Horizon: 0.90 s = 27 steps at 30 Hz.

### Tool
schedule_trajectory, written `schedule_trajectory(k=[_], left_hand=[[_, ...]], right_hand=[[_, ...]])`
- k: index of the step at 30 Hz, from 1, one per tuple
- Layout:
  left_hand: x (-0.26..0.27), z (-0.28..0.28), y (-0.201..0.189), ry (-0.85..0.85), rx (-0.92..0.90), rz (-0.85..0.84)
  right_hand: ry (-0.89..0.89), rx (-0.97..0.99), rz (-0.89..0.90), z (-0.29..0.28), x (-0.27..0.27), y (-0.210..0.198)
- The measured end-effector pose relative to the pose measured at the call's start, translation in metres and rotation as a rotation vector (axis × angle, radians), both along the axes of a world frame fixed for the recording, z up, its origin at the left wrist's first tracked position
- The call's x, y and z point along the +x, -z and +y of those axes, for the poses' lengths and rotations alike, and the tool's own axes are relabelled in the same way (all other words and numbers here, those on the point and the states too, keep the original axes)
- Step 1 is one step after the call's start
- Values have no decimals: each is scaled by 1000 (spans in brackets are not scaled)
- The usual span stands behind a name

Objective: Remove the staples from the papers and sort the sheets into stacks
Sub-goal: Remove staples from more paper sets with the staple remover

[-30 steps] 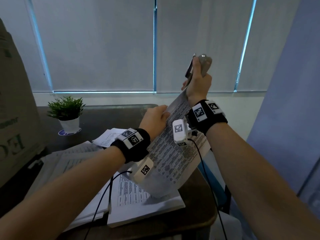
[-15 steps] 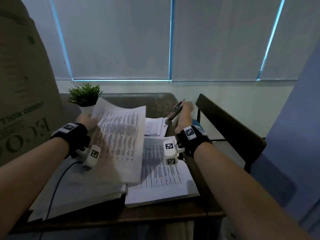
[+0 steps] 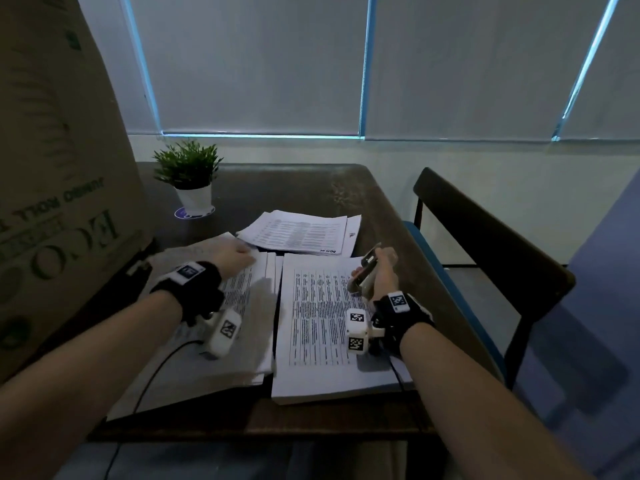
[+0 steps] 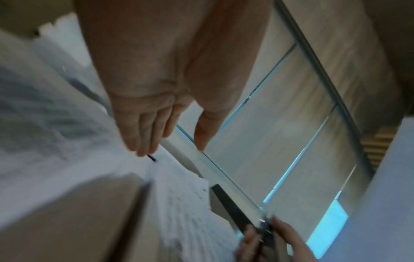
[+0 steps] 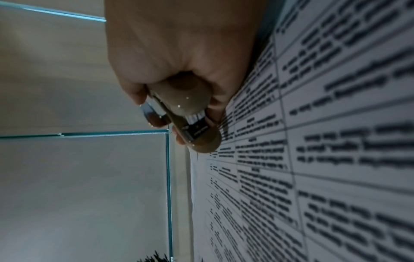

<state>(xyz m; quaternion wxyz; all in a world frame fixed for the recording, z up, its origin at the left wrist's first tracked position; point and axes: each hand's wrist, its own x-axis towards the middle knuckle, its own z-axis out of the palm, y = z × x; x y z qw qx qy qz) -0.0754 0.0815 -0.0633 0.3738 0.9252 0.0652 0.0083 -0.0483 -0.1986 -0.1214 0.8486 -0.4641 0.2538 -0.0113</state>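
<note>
— Gripping the staple remover (image 3: 367,271), the right hand (image 3: 382,276) has its fingers curled round the rounded beige body; the right wrist view shows the metal jaws poking out past the fingertips, just above the printed page. Can you judge how it will handle?

— Hard plastic and steel, I'd say: small, rigid, light, smooth enough to slip if held loosely. Held by the rounded body, as it is, looks right.

— And the left hand (image 3: 232,258)?

— Fingers straight and relaxed, thumb apart, laid on the far end of the left stack (image 3: 221,344). It pinches nothing that I can see. The left wrist view is blurred, so I can't tell how firmly it presses.

— The sheets themselves?

— Thin white paper with dense rows of black print: limp singly, floppy at the edges, easily creased or torn near a staple. Best taken at a corner or edge, thumb over and fingers under, or slid flat under a palm.

— Where do they lie?

— Two thick stacks side by side on the dark counter (image 3: 311,188), nearly touching: the left one under the left hand, the right stack (image 3: 318,327) beneath the right wrist. As bundles they'd be heavy and stiffish. A looser, fanned pile (image 3: 298,232) sits just behind them.

— Beyond that?

— A small potted plant (image 3: 188,174) in a white pot, a big cardboard box (image 3: 52,188) at the left, a dark chair (image 3: 485,244) to the right.
</note>
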Motion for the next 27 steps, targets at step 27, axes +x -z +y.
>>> schedule_trajectory(k=[27], left_hand=[[16,-88,19,-50,-233,-213]], right_hand=[[26,-261,-80,-27,-16,-24]])
